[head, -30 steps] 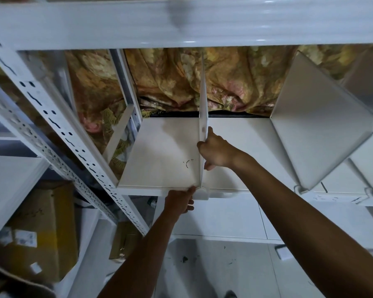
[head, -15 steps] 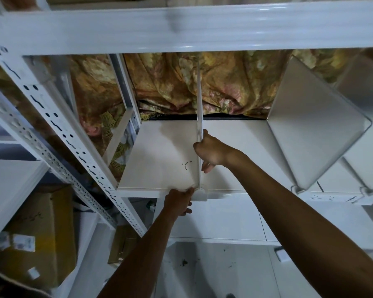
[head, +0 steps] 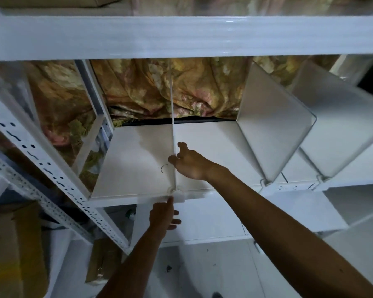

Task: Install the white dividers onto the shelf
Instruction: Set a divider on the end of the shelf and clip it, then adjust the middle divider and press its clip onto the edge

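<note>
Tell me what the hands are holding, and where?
The right hand pinches the white divider by its front edge, near the bottom. The left hand holds nothing; a fingertip just touches the clip at the front of the shelf.

Shelf (head: 138, 164), 3 upright dividers.
Bay 1, between perforated post (head: 52, 166) and left divider (head: 173, 117): open at front.
Bay 2, up to middle divider (head: 274, 130): wide, front partly taken by right hand (head: 190, 164) pinching left divider.
Right divider (head: 340, 130): near, beyond the middle one.
Left hand (head: 163, 216): under the front lip.
Beam (head: 181, 37) limits entry above; cloth (head: 149, 87) closes the back.
</note>
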A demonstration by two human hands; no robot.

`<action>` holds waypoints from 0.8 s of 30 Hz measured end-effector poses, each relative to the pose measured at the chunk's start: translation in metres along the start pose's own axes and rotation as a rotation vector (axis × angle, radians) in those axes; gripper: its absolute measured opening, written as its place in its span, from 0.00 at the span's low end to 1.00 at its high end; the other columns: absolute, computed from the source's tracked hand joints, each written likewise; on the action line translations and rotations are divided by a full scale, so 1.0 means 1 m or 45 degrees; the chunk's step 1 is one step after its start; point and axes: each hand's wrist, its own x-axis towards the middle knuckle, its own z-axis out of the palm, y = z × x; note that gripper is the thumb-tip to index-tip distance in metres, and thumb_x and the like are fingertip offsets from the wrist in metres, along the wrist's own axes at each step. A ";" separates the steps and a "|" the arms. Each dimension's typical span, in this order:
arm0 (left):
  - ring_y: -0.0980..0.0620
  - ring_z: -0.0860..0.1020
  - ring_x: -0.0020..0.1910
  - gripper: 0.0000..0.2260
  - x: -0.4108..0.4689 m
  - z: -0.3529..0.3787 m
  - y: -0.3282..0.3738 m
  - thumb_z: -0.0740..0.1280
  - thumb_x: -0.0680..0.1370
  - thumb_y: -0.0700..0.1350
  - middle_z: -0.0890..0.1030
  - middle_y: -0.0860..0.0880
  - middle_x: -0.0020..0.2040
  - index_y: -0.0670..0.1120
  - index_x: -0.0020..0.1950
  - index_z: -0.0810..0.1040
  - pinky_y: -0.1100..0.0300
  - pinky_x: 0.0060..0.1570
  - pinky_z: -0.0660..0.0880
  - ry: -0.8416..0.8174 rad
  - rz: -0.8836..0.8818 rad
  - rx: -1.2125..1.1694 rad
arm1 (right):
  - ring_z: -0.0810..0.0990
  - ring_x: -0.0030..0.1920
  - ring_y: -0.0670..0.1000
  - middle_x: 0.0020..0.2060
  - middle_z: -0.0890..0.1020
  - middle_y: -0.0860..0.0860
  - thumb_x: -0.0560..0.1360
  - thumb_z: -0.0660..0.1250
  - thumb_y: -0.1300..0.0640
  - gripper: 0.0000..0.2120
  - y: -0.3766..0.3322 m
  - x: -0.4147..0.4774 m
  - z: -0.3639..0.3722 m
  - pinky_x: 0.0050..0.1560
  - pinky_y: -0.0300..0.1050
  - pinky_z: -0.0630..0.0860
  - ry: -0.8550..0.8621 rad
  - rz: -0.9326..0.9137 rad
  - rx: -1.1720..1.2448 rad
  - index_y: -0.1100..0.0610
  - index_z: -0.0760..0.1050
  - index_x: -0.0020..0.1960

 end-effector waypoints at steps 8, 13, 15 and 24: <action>0.48 0.87 0.39 0.17 -0.016 0.054 -0.009 0.61 0.84 0.51 0.87 0.46 0.44 0.39 0.52 0.83 0.55 0.45 0.82 -0.236 -0.045 0.154 | 0.80 0.54 0.57 0.57 0.83 0.55 0.80 0.58 0.53 0.22 0.083 -0.049 -0.001 0.55 0.46 0.73 0.266 0.135 0.055 0.56 0.65 0.73; 0.47 0.87 0.41 0.15 -0.033 0.096 -0.003 0.61 0.83 0.47 0.87 0.45 0.46 0.40 0.51 0.83 0.55 0.49 0.81 -0.286 0.008 0.118 | 0.81 0.56 0.59 0.55 0.84 0.56 0.79 0.59 0.55 0.15 0.141 -0.072 -0.029 0.61 0.55 0.76 0.348 0.169 0.023 0.56 0.78 0.61; 0.48 0.87 0.41 0.14 -0.044 0.112 0.005 0.61 0.82 0.46 0.87 0.47 0.45 0.40 0.52 0.83 0.54 0.50 0.81 -0.315 0.061 0.106 | 0.82 0.56 0.60 0.54 0.85 0.56 0.79 0.59 0.54 0.14 0.164 -0.077 -0.040 0.60 0.55 0.77 0.352 0.176 0.002 0.56 0.80 0.57; 0.47 0.86 0.50 0.08 -0.104 0.199 0.113 0.68 0.80 0.43 0.86 0.45 0.52 0.41 0.55 0.83 0.51 0.57 0.76 -0.432 0.573 0.011 | 0.81 0.55 0.59 0.53 0.84 0.56 0.78 0.57 0.54 0.14 0.286 -0.091 -0.099 0.57 0.49 0.77 0.202 0.248 -0.181 0.57 0.80 0.54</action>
